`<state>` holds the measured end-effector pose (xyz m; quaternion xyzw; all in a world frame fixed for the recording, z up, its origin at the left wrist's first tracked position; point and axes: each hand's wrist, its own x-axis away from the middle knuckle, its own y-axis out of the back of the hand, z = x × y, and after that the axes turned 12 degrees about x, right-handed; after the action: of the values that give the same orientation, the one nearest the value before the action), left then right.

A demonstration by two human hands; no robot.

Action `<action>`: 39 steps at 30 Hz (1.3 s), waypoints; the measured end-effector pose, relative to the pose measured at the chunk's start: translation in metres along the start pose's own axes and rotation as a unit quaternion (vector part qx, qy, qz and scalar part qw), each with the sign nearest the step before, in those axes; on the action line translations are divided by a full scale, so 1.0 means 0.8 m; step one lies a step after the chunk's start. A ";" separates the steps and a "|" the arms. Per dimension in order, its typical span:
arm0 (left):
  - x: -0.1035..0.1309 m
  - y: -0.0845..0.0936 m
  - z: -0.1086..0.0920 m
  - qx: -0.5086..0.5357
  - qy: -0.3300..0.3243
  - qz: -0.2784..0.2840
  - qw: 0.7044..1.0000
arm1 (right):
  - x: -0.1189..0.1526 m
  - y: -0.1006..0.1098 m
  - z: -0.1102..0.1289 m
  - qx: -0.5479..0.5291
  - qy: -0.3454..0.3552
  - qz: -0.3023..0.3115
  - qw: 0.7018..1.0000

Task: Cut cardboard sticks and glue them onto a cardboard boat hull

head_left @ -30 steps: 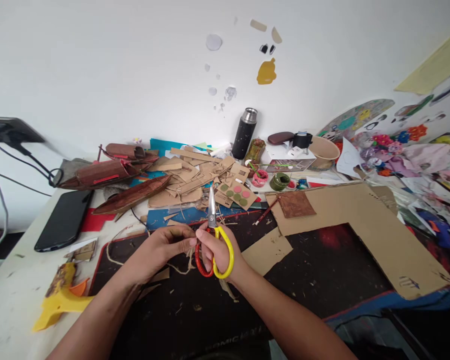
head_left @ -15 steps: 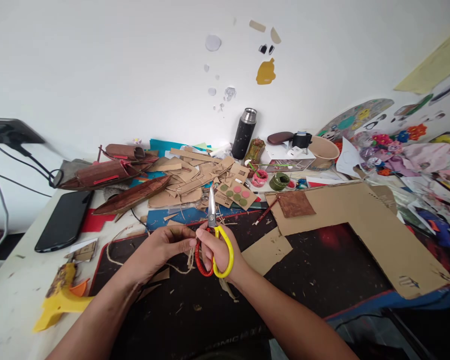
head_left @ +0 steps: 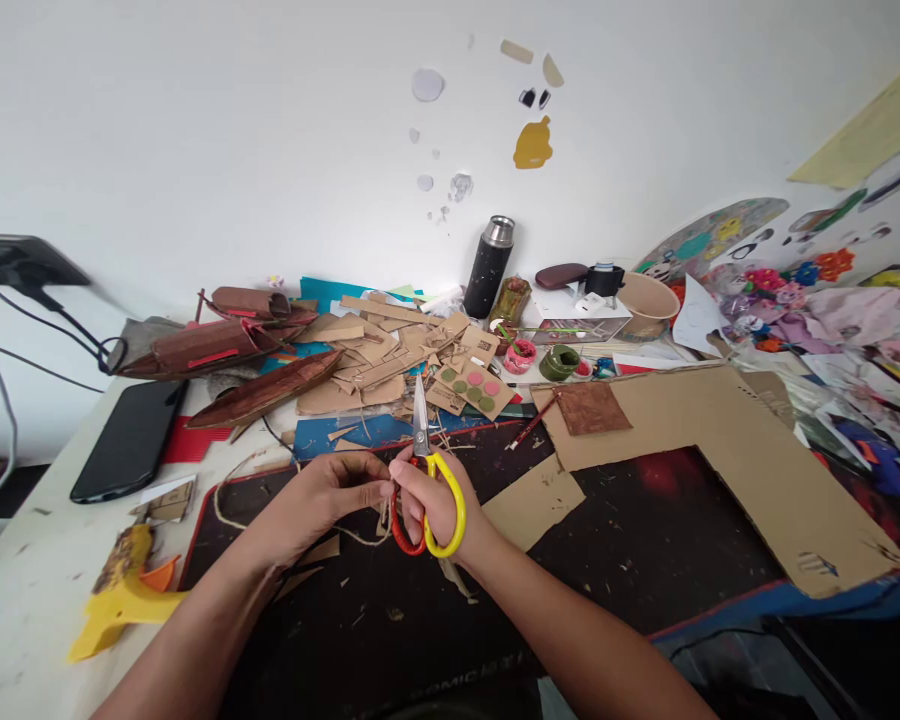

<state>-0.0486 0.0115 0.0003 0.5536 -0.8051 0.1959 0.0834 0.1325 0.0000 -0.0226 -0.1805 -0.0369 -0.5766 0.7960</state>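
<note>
On the left of the table (head_left: 26, 590), a yellow glue gun (head_left: 124, 600) is partly covered by the left forearm, and a black phone (head_left: 127, 440) is laid near brown model boats (head_left: 262, 390). The string (head_left: 218, 505) is looped across the dark mat (head_left: 435, 625) to the left hand (head_left: 326, 495), by whose closed fingertips it appears to be pinched; the exact grip is hidden. The scissors (head_left: 421, 425), upright in view with blades together, are held by the right hand (head_left: 436, 500), its fingers curled around the red and yellow handles. Beyond the blades, the way is crowded by cardboard scraps (head_left: 375, 350) and a black flask (head_left: 489, 270). Below, "OMIC" can be made out on the mat, the remaining lettering being blurred. Farther right, paint jars (head_left: 559, 362) are placed behind a cut cardboard sheet (head_left: 667, 405), on which a brown square (head_left: 592, 407) is rested.
</note>
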 end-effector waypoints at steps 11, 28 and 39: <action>0.003 0.001 -0.003 -0.016 0.010 0.014 1.000 | 0.001 -0.001 -0.004 -0.011 -0.004 0.005 1.000; -0.006 0.010 -0.008 0.161 -0.116 -0.202 0.959 | 0.019 0.014 -0.003 -0.038 0.008 0.051 0.998; -0.007 0.007 -0.027 0.171 -0.244 -0.275 0.914 | 0.059 0.026 -0.023 -0.026 -0.023 0.186 0.982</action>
<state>-0.0532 0.0271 0.0164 0.7894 -0.5706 0.1587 -0.1613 0.1645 -0.0430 -0.0322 -0.2180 -0.0058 -0.4150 0.8833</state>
